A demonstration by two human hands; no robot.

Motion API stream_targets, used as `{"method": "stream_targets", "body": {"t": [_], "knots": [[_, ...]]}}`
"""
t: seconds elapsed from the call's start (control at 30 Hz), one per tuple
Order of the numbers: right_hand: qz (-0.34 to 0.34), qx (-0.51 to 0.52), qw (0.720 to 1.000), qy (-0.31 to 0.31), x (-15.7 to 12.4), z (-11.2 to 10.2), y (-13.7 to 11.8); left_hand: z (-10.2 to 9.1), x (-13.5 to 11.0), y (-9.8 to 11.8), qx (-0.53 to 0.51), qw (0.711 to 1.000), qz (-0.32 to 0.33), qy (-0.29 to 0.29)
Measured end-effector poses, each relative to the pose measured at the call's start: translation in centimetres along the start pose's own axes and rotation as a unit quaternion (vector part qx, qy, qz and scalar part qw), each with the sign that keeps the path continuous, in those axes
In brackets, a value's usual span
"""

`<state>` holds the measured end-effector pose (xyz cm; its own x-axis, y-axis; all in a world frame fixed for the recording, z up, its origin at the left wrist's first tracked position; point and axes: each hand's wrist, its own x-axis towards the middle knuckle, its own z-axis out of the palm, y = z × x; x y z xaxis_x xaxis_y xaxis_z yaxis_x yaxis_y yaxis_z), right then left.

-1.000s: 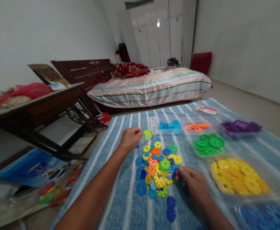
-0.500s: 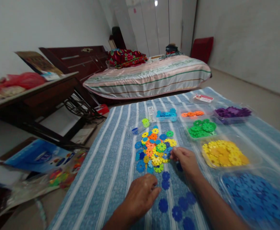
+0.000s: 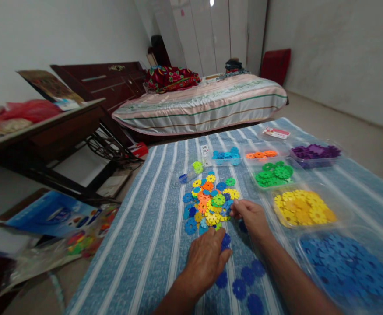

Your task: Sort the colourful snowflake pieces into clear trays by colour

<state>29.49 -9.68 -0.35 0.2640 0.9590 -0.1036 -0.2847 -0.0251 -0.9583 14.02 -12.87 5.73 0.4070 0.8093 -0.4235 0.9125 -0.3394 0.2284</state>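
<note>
A mixed pile of plastic flower-shaped discs (image 3: 204,203) in blue, yellow, orange and green lies on the striped cloth. At its right edge my right hand (image 3: 252,216) has thumb and fingertips pinched on a blue disc (image 3: 226,208). My left hand (image 3: 207,256) is at the near side of the pile, palm down. Its thumb and forefinger are apart, with a dark blue disc (image 3: 226,240) showing between them; part of that disc is hidden. More dark blue discs (image 3: 239,289) lie loose on the cloth between my forearms.
Clear tubs hold sorted discs: blue (image 3: 349,267), yellow (image 3: 304,208), green (image 3: 274,174), purple (image 3: 315,152), orange (image 3: 261,155) and light blue (image 3: 226,155). A small clear bag (image 3: 187,173) lies behind the pile. A bed (image 3: 201,109) stands beyond; a sewing table (image 3: 47,124) is left.
My left hand has moved forward and right, over the dark blue discs by the pile. My right hand stays at the pile's right edge with its fingertips together.
</note>
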Motion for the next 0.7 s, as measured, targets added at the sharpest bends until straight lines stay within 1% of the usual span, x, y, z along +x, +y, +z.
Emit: {"method": "stream_targets", "body": {"t": [0.2, 0.37, 0.5, 0.7], "knots": [[0.005, -0.010, 1.000, -0.001, 0.1, 0.0, 0.2, 0.6, -0.1, -0.4, -0.026, 1.000, 0.011, 0.013], [-0.003, -0.024, 1.000, -0.008, 0.1, 0.0, 0.1, 1.5, -0.5, -0.7, -0.031, 0.999, 0.024, 0.026], [-0.004, -0.024, 1.000, -0.008, 0.1, 0.0, 0.1, 1.6, -0.8, -1.0, -0.036, 0.999, 0.021, 0.015], [0.002, -0.025, 1.000, -0.011, 0.2, -0.1, 0.4, 1.2, -1.1, -1.4, -0.042, 0.999, 0.023, -0.014]]}}
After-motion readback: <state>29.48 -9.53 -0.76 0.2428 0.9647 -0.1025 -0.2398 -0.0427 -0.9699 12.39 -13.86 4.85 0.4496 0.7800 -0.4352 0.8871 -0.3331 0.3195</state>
